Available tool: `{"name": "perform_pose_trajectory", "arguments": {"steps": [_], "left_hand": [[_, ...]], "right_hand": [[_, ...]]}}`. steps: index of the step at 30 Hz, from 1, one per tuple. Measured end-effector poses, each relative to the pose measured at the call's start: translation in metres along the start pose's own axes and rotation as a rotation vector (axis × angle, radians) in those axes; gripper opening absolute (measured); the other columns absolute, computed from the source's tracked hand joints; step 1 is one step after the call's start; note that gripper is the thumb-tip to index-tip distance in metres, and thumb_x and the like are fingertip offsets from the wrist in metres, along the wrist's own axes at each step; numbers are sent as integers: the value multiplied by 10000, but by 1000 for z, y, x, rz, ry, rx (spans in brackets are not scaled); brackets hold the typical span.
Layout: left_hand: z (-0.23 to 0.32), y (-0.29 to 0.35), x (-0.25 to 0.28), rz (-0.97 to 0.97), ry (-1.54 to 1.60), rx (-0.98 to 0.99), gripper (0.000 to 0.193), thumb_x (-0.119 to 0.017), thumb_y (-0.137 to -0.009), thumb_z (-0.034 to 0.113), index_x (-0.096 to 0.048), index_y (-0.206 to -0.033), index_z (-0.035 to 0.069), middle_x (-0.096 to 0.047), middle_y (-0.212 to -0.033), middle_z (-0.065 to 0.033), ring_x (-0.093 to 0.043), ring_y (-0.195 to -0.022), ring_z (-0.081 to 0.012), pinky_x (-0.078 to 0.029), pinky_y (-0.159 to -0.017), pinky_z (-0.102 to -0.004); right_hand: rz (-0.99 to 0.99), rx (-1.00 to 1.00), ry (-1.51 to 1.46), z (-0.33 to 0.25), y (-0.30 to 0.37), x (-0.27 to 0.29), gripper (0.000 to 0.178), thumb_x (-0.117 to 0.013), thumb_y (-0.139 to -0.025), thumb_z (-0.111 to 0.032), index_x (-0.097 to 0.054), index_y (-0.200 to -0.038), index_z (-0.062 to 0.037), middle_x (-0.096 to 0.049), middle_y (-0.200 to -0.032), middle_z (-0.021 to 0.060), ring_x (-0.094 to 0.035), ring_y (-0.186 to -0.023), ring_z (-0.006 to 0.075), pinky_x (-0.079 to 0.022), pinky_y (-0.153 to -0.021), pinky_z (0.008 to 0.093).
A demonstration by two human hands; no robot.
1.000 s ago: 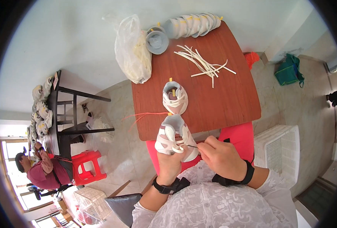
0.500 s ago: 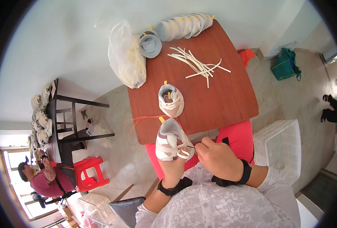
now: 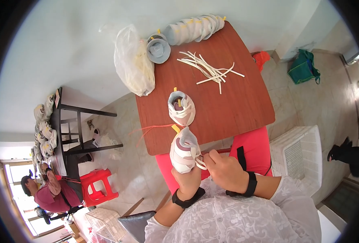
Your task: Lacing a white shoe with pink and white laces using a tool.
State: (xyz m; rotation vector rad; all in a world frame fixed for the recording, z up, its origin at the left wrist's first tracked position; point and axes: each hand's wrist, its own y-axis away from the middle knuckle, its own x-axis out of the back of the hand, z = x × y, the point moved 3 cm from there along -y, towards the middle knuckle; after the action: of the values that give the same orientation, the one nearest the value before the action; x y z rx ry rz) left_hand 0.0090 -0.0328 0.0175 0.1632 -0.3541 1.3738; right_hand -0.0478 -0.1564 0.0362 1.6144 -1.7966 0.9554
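My left hand [image 3: 187,181] is closed around a white and mauve shoe upper [image 3: 182,156] with a yellow heel tab, held just off the table's near edge. Against the upper's right side, my right hand [image 3: 227,169] pinches a thin dark tool, mostly hidden by the fingers. White lace [image 3: 200,163] hangs in loops between the upper and these fingertips. Right behind the held upper, a second laced shoe upper [image 3: 182,114] stands on the brown table [image 3: 236,105]. A red thread [image 3: 155,126] trails leftward near the two uppers.
Loose white laces [image 3: 211,69] lie on the table. Behind them are nested shoe uppers [image 3: 193,30], a grey-lined upper [image 3: 158,50] and a plastic bag [image 3: 133,65]. A white basket [image 3: 299,156] stands at right. Far left, another person [image 3: 56,190] sits on a red stool [image 3: 98,186].
The held upper has turned, showing more of its side. My right hand has shifted slightly; lace loops now hang lower beside its fingers. A dark figure at far right has moved nearer.
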Motion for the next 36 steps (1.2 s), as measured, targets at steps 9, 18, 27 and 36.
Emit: {"name": "perform_pose_trajectory", "arguments": {"steps": [9,18,27,36], "left_hand": [[-5,2,0,52,-36,-38,199,-735,-737,-6,-674,-926,-6,-700,-825,-81,-665,-753,-150,-509,-660,-280],[-4,3,0,81,-43,-88,173,-714,-736,-27,-668,-901,-3,-694,-804,-87,-670,-739,-169,-509,-654,-287],[-11,4,-1,55,-52,-70,175,-709,-740,-28,-672,-908,3,-694,-803,-87,-664,-741,-150,-510,-650,-281],[-24,6,-4,52,-33,-32,179,-702,-738,-38,-666,-909,-4,-694,-810,-77,-657,-752,-142,-503,-656,-278]], "right_hand": [[67,6,-106,3,-1,-8,146,-603,-772,-28,-604,-913,8,-548,-764,125,-577,-559,289,-475,-515,365],[179,-32,-353,21,-7,-15,99,-561,-798,-60,-614,-834,15,-569,-685,105,-601,-628,245,-455,-545,345],[-330,-554,-958,36,-14,-21,31,-601,-797,-47,-594,-817,-24,-554,-764,125,-590,-613,276,-480,-519,379],[117,-90,-432,24,-6,-35,50,-580,-812,-37,-566,-850,-7,-555,-800,152,-593,-656,349,-490,-586,430]]}}
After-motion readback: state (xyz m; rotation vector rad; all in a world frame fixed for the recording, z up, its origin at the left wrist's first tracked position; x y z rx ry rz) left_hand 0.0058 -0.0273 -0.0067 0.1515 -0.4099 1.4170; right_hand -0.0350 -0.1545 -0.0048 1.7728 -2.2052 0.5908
